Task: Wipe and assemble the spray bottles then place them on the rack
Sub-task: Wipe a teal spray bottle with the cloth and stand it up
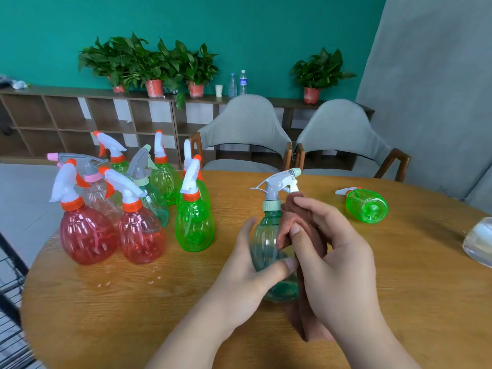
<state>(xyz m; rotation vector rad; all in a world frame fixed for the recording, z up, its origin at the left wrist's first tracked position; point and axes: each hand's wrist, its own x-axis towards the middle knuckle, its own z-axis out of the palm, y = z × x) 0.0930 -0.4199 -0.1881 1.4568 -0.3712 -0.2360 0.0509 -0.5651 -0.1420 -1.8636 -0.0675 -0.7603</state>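
Note:
A teal spray bottle (266, 235) with a grey and white trigger head stands upright on the round wooden table (133, 302) in front of me. My left hand (247, 270) grips its lower body, thumb across the front. My right hand (330, 257) holds a brown cloth (295, 222) and presses it against the bottle's right side and neck. Several assembled red, green, clear and teal spray bottles (138, 203) stand grouped at the table's left. One green bottle (366, 205) lies on its side at the right.
A clear plastic object (479, 242) sits at the table's right edge. A black wire rack (10, 302) shows at the lower left. Two grey chairs (245, 134) stand behind the table, with a wooden shelf (80, 115) holding potted plants along the wall.

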